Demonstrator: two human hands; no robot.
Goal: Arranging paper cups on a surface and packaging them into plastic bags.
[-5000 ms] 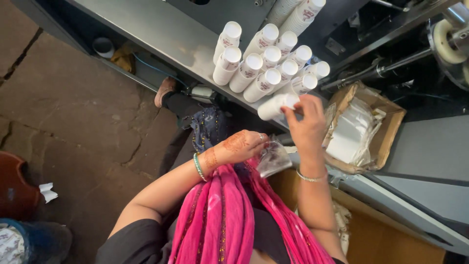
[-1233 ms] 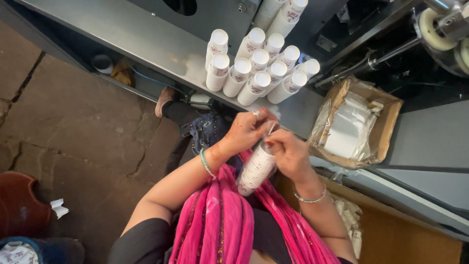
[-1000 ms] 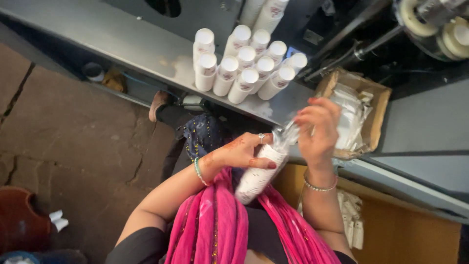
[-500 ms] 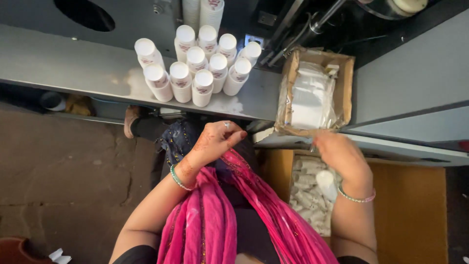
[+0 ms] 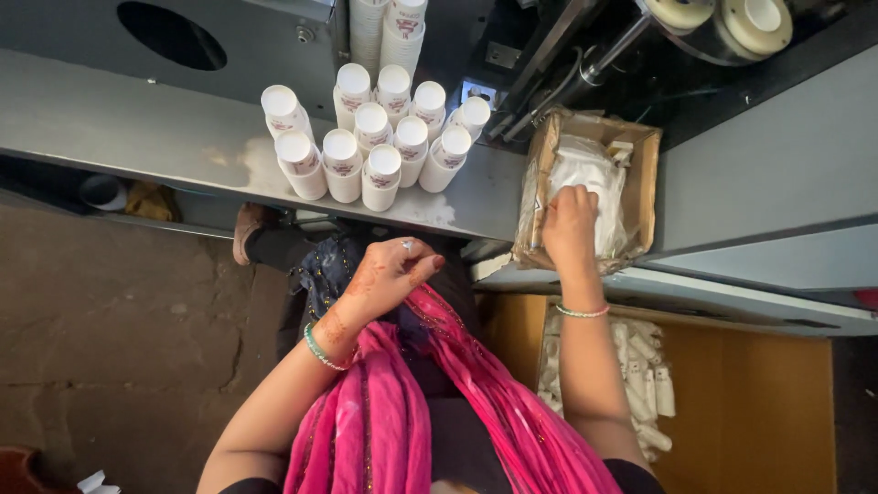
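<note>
My right hand (image 5: 569, 220) reaches into a small cardboard box (image 5: 645, 187) on the metal counter and rests on the clear plastic bags (image 5: 594, 174) inside it; whether its fingers pinch a bag is hidden. My left hand (image 5: 393, 274) hovers over my lap with loosely curled fingers and holds nothing. Several stacks of white paper cups (image 5: 375, 146) stand upright on the grey metal counter (image 5: 165, 146), beyond my left hand. A pink scarf (image 5: 402, 412) hangs down my front.
A large cardboard carton (image 5: 759, 402) to my right holds several bagged cup stacks (image 5: 640, 375). Machine rollers (image 5: 722, 18) sit above the small box. A round opening (image 5: 174, 37) is in the machine's panel. The stone floor (image 5: 119, 320) lies to my left.
The bagged cup stack I held in both hands has left my hands. My right hand moved up from the carton into the small box. The view has swung right.
</note>
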